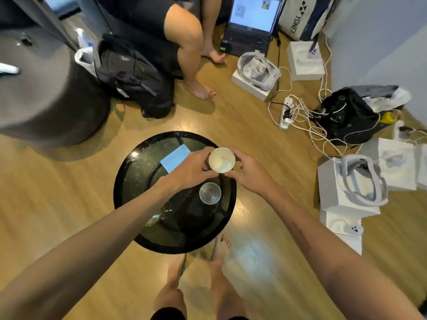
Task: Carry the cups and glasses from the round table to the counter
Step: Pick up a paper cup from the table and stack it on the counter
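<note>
Hands: left hand (189,168) and right hand (248,173) both grasp the white cup (221,160).
Cup: round, pale inside.
Nearby: clear glass (209,193), blue paper (175,158) on round table (129,181).

Person, standing: 2 bare forearms, no sleeves, no watch or rings on left hand (189,168) or right hand (250,173). Dark shorts (169,314). 2 bare feet (221,247).
</note>
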